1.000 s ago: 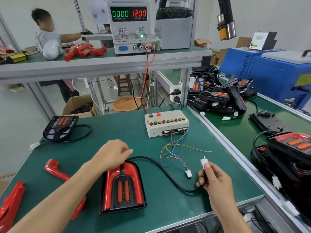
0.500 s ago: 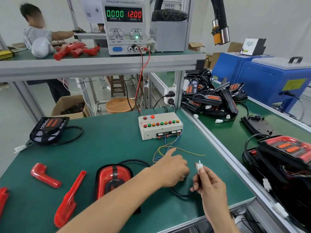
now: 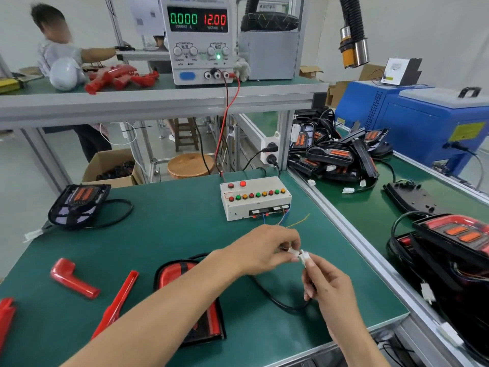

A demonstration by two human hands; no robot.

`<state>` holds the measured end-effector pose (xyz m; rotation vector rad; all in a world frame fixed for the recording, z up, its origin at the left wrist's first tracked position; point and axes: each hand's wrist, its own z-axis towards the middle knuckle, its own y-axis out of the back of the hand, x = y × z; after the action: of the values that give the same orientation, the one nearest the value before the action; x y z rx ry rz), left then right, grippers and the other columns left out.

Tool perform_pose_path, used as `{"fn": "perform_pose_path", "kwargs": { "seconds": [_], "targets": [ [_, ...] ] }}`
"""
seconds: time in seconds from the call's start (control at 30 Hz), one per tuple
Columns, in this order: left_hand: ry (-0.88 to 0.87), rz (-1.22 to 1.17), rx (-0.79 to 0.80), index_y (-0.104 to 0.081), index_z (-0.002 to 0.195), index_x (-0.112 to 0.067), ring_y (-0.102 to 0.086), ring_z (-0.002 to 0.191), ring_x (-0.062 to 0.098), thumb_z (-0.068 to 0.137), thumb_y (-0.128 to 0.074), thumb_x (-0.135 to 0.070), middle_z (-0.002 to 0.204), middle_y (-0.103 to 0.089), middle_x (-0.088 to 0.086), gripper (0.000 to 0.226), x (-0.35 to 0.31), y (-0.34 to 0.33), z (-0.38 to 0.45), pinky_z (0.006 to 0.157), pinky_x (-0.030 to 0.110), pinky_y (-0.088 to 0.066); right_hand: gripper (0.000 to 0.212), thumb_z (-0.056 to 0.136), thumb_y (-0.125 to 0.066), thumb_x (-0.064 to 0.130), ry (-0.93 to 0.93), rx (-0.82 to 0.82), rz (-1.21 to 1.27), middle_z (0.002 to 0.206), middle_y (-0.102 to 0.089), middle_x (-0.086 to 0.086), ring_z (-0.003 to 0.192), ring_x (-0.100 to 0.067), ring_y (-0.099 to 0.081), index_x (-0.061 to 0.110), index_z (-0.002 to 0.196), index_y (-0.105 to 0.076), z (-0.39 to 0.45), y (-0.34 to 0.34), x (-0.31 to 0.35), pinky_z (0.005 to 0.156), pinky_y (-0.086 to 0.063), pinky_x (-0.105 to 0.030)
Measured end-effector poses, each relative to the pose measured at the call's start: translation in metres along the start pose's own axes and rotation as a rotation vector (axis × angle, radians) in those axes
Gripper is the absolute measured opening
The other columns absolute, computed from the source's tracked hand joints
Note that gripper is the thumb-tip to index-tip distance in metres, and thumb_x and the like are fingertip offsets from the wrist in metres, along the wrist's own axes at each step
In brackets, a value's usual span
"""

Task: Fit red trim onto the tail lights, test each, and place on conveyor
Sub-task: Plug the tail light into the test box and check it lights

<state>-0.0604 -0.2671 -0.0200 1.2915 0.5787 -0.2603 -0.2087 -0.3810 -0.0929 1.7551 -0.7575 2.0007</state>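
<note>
Green-matted desk (image 3: pixel 185 234) at an assembly station, conveyor (image 3: pixel 370 207) running along its right side.

Left hand (image 3: pixel 264 250) pinches a small white connector (image 3: pixel 293 251); its wires seem to run back to the test box (image 3: pixel 255 198), though the hand hides the join. Right hand (image 3: pixel 328 282) pinches the mating white plug (image 3: pixel 304 256) on the end of the tail light's black cable (image 3: pixel 277 300). The two housings meet between the fingertips; whether they are fully seated cannot be told.

Tail light (image 3: pixel 185 271) with red trim fitted lies flat on the desk beneath the left forearm, partly hidden. Loose red trim pieces (image 3: pixel 74 278) lie to its left. An untrimmed black tail light (image 3: pixel 79 205) sits at the far left of the desk.

Power supply (image 3: pixel 198 41) on the shelf reads 0.000 current, 12.00 volts, so no draw yet. Judgement: test step, connection being made.

Handling: connector housings look small, light, rigid plastic; grip the bodies, not the thin wires, and push straight to avoid bent pins. Tail light housing looks stiff with a glossy, probably scratch-prone lens; lift by the edges, never by the cable. Cable is flexible and could snag on transfer to the conveyor.

Finished tail lights (image 3: pixel 336 154) pile on the conveyor.
</note>
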Motion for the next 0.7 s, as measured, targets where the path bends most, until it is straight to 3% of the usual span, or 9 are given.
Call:
{"fn": "perform_pose_path", "kwargs": {
  "seconds": [0.43,0.7],
  "targets": [
    [-0.004,0.047,0.057,-0.070,0.101,-0.014,-0.056,0.087,0.007,0.093,-0.073,-0.021,0.094,-0.064,-0.006,0.012,-0.004,0.026,0.000,0.085,0.028,-0.048,0.018,0.100,-0.061,0.028,0.027,0.085,-0.273,0.060,-0.047,0.004,0.051,-0.014,-0.039,0.033,0.102,-0.078,0.001,-0.002,0.016,0.050,-0.038,-0.023],
    [-0.033,0.119,0.131,-0.071,0.106,-0.012,-0.060,0.093,0.013,0.094,-0.070,-0.014,0.102,-0.068,0.002,0.013,-0.004,0.027,-0.004,0.092,0.035,-0.049,0.020,0.100,-0.058,0.031,0.056,0.176,-0.406,0.063,-0.041,0.003,0.056,-0.014,-0.035,0.040,0.104,-0.076,0.001,-0.001,0.022,0.049,-0.034,-0.023]
  ]
}}
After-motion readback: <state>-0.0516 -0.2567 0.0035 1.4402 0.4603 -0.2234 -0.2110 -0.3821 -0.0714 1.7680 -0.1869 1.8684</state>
